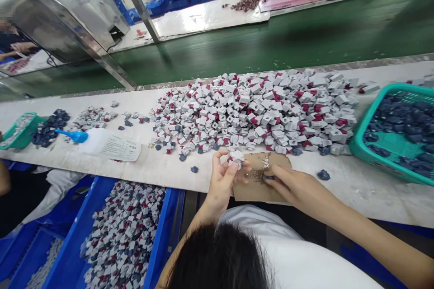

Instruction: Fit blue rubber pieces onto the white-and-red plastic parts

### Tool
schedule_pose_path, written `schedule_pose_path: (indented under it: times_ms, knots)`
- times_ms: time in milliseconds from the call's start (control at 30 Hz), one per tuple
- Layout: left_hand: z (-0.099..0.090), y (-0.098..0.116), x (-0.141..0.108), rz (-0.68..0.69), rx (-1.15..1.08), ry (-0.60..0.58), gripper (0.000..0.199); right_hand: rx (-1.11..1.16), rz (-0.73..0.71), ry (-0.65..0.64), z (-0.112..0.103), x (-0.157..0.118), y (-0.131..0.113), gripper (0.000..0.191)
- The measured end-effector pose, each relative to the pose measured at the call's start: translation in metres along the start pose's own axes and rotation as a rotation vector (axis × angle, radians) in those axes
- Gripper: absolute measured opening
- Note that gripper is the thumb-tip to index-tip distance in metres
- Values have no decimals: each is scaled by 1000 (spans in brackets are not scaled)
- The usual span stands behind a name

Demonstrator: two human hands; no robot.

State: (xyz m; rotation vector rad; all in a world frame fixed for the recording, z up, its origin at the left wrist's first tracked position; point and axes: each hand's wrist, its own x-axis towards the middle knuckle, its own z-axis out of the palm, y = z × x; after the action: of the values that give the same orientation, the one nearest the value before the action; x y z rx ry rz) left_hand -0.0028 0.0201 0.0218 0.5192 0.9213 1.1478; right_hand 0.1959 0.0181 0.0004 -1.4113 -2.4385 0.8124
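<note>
My left hand [224, 172] is closed on a small grey-white and maroon plastic part [236, 158], pinched between thumb and fingers just in front of the big pile. Over a piece of brown cardboard [247, 192], my right hand [283, 180] pinches a small dark blue piece [269, 177], partly hidden by the fingers. Tiny shiny bits and wet-looking drops [266, 162] lie on the cardboard near that hand. Behind both hands spreads a large heap of grey-white and maroon parts [254, 110].
A green basket [359, 144] of dark blue pieces stands at the right. Left lie a white bottle with blue nozzle [108, 143] and a dark blue pile [56, 122]. A blue bin [158, 235] of parts sits below the table edge. A green conveyor belt [237, 45] runs behind.
</note>
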Motion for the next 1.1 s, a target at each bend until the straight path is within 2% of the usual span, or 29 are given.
schedule_pose_path:
  times_ms: [100, 233, 333, 433, 700, 833, 1000, 1100]
  knots:
    - [0, 2, -1, -74, -123, -6, 42, 73, 8, 3, -7, -1, -1, 13]
    - [2, 1, -2, -128, -198, 14, 31, 327, 82, 150, -26, -2, -14, 17]
    - [4, -2, -3, -127, -133, 65, 36, 411, 63, 283, -39, -1, -33, 19]
    - [8, -3, -6, -85, 4, 51, 37, 414, -11, 328, -44, 3, -47, 16]
    - [13, 3, -12, -4, 131, 3, 29, 280, -147, 358, -47, 6, -53, 9]
    - [14, 4, -14, 27, 189, -9, 26, 196, -176, 310, -51, 5, -54, 11]
    - [10, 2, -14, 189, 350, -83, 22, 86, -203, 174, -57, 6, -55, 22]
    - [9, 0, -13, 291, 429, -112, 21, 69, -261, 164, -60, 9, -55, 27]
